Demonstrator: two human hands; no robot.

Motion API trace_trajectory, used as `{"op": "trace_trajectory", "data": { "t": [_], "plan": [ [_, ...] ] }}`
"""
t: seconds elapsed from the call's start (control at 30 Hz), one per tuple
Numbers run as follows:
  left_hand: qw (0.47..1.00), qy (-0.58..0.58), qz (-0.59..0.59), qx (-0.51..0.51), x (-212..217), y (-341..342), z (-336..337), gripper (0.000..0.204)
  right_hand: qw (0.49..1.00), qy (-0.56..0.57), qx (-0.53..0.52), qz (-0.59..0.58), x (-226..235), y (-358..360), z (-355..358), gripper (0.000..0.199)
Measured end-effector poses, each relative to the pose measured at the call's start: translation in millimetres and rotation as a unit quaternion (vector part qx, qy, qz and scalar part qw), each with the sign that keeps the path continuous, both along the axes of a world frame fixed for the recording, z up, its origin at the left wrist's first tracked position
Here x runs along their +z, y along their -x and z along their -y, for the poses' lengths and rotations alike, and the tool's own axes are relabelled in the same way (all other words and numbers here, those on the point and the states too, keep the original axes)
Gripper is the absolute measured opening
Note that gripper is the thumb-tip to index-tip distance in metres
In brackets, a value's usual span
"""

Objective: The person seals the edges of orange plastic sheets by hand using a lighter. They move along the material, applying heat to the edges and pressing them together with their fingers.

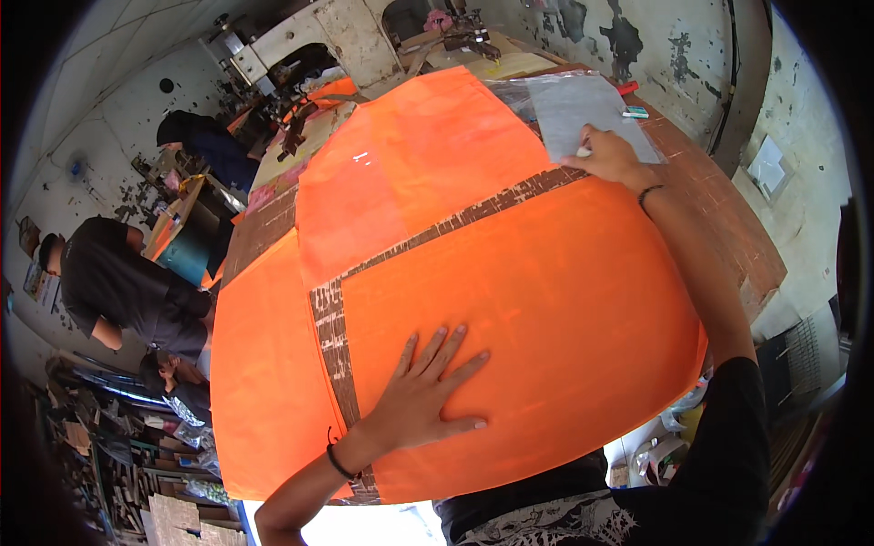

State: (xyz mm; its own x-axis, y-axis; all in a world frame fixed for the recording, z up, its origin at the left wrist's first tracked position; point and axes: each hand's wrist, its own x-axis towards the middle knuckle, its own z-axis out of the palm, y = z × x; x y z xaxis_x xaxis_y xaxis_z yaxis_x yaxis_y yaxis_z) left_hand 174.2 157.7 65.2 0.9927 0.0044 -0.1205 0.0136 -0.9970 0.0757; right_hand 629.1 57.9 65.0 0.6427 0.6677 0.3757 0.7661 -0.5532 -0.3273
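Several pieces of orange fabric (510, 300) lie spread flat over the brown surface (728, 227), with narrow strips of the surface showing between them like a cross. The left hand (423, 391) rests palm down on the near piece, fingers spread wide, pinching nothing. The right hand (608, 155) reaches to the far right, its fingers closed around a small white piece that looks like chalk (584, 152), at the near edge of a grey sheet (583, 109) that lies on the far corner of the fabric. A small teal and white object (635, 113) sits just beyond that sheet.

Judging from this, the laying-out seems done: the pieces are flat and smooth. No drawn lines show on the orange, so marking appears barely begun, and any cutting is yet to come.

On the far left, other people (127, 282) bend over their own work.
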Motion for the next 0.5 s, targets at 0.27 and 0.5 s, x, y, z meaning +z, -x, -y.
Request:
{"op": "trace_trajectory", "data": {
  "t": [0.27,0.5],
  "plan": [
    [1.000,0.021,-0.013,0.012,-3.0,-5.5,-19.3,0.086,0.996,0.017,-0.068,0.050,-11.6,-32.5,-23.3,0.032],
    [0.999,0.037,0.002,0.017,-0.4,-4.9,-18.7,0.083,0.994,-0.005,0.066,0.085,8.1,-43.2,-12.8,0.033]
  ]
}}
